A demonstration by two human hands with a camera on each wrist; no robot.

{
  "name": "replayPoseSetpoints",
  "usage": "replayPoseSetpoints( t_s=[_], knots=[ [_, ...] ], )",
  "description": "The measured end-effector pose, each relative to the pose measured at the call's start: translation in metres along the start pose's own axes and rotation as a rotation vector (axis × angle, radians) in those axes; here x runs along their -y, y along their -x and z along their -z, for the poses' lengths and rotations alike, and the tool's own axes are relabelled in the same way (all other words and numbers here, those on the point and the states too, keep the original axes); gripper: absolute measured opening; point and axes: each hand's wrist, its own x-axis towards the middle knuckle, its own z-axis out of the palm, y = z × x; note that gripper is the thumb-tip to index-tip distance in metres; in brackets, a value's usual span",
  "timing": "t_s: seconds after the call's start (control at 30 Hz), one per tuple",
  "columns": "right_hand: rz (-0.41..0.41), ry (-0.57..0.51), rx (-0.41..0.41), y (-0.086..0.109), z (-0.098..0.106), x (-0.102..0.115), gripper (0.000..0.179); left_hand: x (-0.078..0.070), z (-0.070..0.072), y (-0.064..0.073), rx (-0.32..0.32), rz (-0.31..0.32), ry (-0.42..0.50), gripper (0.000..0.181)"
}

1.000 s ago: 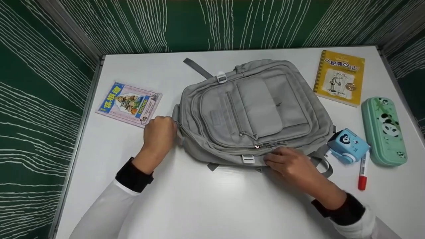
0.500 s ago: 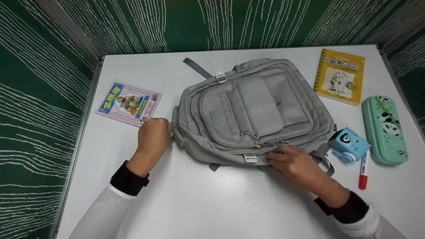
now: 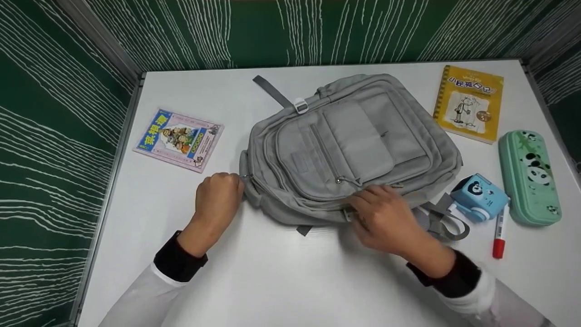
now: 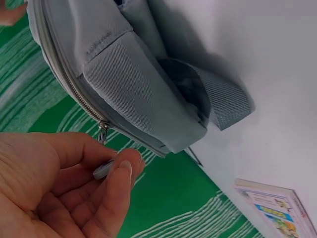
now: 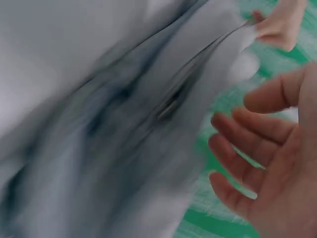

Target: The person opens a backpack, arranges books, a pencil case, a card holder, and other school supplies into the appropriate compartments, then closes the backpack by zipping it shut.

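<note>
A grey backpack (image 3: pixel 363 136) lies on the white table with its pockets facing up. At its left end my left hand (image 3: pixel 219 213) pinches a zipper pull (image 4: pixel 104 169) between thumb and forefinger; the slider (image 4: pixel 103 126) sits on the zipper of the backpack's side. My right hand (image 3: pixel 386 220) is over the near edge of the backpack, partly covering the white buckle (image 3: pixel 348 215). In the right wrist view its fingers (image 5: pixel 233 148) are loosely bent and spread, with nothing between them. That view of the backpack is blurred.
A pink-bordered comic book (image 3: pixel 179 138) lies left of the backpack. To the right are a yellow book (image 3: pixel 470 103), a green panda pencil case (image 3: pixel 531 177), a blue pencil sharpener (image 3: pixel 481 197) and a red-capped marker (image 3: pixel 499 231). Green walls rise behind the table (image 3: pixel 281 281).
My right hand has let go of the backpack's near edge and moved left over it. The left hand drew slightly left, then came back right, still pinching the zipper pull. The backpack has shifted slightly.
</note>
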Motion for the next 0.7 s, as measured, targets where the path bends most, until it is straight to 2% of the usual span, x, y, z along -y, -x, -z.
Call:
replayPoseSetpoints(
  t_s=[0.1, 0.17, 0.27, 0.33, 0.47, 0.6, 0.7],
  knots=[
    [0.006, 0.027, 0.007, -0.029, -0.015, 0.028, 0.016, -0.001, -0.001, -0.001, -0.012, -0.009, 0.0, 0.032],
    [-0.006, 0.065, 0.041, -0.046, -0.027, 0.045, 0.022, -0.001, -0.001, 0.0, -0.018, -0.009, 0.001, 0.034],
    [-0.036, 0.15, 0.086, -0.063, -0.046, 0.061, 0.033, -0.002, -0.002, 0.002, -0.023, -0.009, 0.008, 0.034],
    [-0.056, 0.207, 0.108, -0.07, -0.056, 0.066, 0.031, -0.002, -0.002, 0.004, -0.026, -0.009, 0.013, 0.034],
    [-0.047, 0.24, 0.108, -0.07, -0.07, 0.067, 0.022, -0.003, -0.003, 0.008, -0.019, -0.002, 0.026, 0.035],
    [0.011, 0.164, 0.101, -0.062, -0.074, 0.063, 0.025, -0.002, -0.004, 0.012, 0.007, 0.006, 0.042, 0.034],
    [0.067, 0.098, 0.127, -0.056, -0.074, 0.06, 0.024, -0.003, -0.005, 0.014, 0.024, 0.006, 0.051, 0.036]
  ],
)
